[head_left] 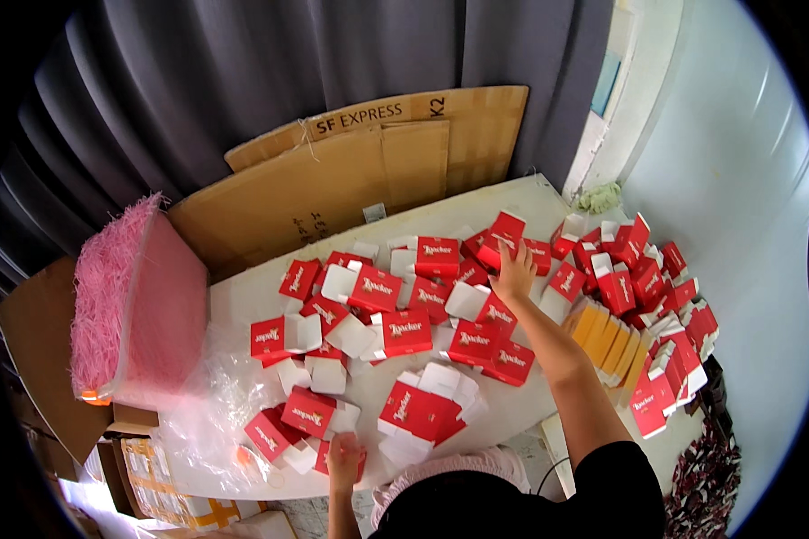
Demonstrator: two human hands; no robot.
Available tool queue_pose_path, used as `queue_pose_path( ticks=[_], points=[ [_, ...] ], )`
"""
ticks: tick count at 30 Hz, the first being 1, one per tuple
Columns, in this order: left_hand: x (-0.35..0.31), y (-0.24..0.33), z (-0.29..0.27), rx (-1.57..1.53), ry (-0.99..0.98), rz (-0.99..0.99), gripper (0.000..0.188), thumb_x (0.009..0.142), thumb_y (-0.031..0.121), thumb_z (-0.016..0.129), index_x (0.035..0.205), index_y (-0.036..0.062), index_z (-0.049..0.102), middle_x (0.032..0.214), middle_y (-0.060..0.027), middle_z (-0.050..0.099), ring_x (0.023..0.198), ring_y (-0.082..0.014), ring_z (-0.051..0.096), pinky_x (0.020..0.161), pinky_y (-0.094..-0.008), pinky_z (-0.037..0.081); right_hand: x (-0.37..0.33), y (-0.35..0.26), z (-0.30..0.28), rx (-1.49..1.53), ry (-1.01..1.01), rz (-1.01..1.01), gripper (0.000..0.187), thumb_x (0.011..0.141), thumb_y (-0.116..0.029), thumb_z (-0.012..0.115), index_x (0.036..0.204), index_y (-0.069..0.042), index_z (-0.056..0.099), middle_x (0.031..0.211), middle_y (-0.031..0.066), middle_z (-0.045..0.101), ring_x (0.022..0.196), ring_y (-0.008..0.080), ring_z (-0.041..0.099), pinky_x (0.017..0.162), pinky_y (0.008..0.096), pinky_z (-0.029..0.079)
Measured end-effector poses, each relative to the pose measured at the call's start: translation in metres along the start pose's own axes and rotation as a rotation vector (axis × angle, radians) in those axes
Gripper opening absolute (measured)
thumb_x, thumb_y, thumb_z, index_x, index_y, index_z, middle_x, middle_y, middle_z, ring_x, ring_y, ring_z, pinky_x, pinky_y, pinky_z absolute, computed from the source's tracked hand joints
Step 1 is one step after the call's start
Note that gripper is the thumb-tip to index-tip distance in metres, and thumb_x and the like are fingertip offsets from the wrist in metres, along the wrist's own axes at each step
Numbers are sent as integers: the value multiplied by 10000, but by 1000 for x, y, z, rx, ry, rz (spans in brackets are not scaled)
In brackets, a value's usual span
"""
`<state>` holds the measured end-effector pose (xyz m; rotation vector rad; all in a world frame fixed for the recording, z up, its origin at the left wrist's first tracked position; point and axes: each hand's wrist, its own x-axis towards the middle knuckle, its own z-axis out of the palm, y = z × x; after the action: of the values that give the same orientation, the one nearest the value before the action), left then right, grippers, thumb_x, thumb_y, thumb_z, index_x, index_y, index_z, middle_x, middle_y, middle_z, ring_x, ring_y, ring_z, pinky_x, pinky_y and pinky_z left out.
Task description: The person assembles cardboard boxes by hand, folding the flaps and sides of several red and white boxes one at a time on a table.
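Observation:
Many small red cardboard boxes with white flaps, such as this red box (407,331), lie loosely over the white table (279,260). My right hand (514,275) reaches to the far side of the pile with its fingers apart. Its fingertips touch the lower edge of a tilted red box (507,228) resting on others. My left hand (342,461) is at the table's front edge, its fingers curled over a small red box (361,465) partly hidden under it. Between the hands lies a fanned stack of flat red-and-white cartons (415,409).
A pink bin (166,314) of shredded paper stands at the left, beside crumpled clear plastic (220,413). Large cardboard sheets (333,180) lean behind the table against a grey curtain (270,63). At the right are yellow packets (605,341) and a heap of red boxes (647,283).

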<state>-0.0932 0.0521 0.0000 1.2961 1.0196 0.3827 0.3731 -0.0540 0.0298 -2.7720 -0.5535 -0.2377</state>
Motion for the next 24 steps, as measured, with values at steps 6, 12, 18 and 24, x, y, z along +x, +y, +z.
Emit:
queue_pose_path(
  ticks=[6,12,18,24],
  points=[
    [-8,-39,-23,71,110,-40,217,824,30,529,1039,16,504,963,-73,552,803,-140,592,624,-244,516,43,-22,23,-332,-305,-153,611,790,-89,562,1306,-334,348,1461,82,55,1328,369,117,880,661,329],
    [0,-71,-24,13,100,-33,206,833,15,514,1038,15,491,968,-92,570,756,-163,616,606,-262,521,47,0,46,-224,-86,-175,589,654,-57,691,1156,-253,453,1426,102,153,1233,368,281,750,530,452],
    [20,-27,-6,-101,11,-100,202,822,-15,513,1022,11,488,918,-65,565,777,-158,610,610,-243,508,26,27,-35,975,-35,-173,594,669,4,674,1168,-118,375,1208,112,395,1150,264,409,925,354,381],
    [53,97,58,-79,-222,393,588,763,147,636,1250,38,325,1212,-110,430,1091,-232,471,871,-360,421,-55,-11,-134,1582,-771,-22,730,735,-21,539,1366,-148,195,1259,64,354,1201,185,356,1011,329,262]
  ],
)
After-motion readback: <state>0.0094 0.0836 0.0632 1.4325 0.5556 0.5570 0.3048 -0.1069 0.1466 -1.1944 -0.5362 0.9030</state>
